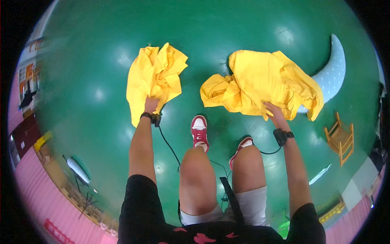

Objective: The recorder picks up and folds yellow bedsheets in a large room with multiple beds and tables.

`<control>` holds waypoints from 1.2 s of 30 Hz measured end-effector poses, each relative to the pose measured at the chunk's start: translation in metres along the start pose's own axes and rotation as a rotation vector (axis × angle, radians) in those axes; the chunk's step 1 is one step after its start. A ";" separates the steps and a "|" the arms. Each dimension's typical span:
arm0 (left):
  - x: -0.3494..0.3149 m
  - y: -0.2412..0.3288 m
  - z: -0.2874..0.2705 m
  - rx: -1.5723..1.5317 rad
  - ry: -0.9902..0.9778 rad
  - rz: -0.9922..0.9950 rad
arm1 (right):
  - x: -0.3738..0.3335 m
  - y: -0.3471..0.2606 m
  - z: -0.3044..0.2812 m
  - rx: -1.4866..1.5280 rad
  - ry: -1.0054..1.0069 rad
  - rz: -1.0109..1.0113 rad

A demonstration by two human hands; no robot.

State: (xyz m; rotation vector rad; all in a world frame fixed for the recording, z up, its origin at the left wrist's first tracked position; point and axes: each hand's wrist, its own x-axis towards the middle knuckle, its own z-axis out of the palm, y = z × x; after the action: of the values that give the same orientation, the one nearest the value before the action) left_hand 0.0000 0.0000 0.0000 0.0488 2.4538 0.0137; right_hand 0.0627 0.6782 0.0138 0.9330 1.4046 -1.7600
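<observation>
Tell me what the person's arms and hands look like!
The left hand and right hand are gloveless. Each has a black wrist strap with a small dark box and a thin black cable. The black sleeves are short, leaving both forearms bare.

Left cloth (pixel 152 77) and right cloth (pixel 260 77) on the floor (pixel 223 20), 1 at each hand, well apart.
The left cloth lies mostly ahead of the left hand (pixel 152 105), 1 corner reaching back on its left; the right cloth spreads ahead of and to both sides of the right hand (pixel 275 112). Right of that hand, a cushion (pixel 335 77) lies partly beneath the right cloth; a chair (pixel 341 138) is farther back, also right. Between the hands, nearer the body, are the left shoe (pixel 199 130) and right shoe (pixel 242 148).
</observation>
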 end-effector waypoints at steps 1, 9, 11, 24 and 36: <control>0.007 -0.013 0.004 -0.443 0.090 -0.338 | 0.004 0.002 0.014 0.072 -0.016 -0.066; -0.025 0.013 -0.065 -1.253 0.583 -0.815 | 0.016 0.004 0.002 0.066 0.203 -0.058; -0.074 -0.032 -0.119 0.419 0.331 -0.186 | 0.012 -0.012 0.027 0.362 0.062 -0.030; -0.367 0.006 -0.246 -0.538 0.581 -0.202 | -0.279 -0.067 0.016 0.025 0.238 -0.250; -0.667 0.133 -0.559 -0.543 1.123 0.033 | -0.817 -0.284 -0.043 -1.060 0.788 -0.464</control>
State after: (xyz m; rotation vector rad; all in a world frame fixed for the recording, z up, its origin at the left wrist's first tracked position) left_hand 0.1647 0.1087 0.8577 -0.2148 3.4439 0.9482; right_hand 0.2359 0.8348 0.8478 0.7007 2.7996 -0.5859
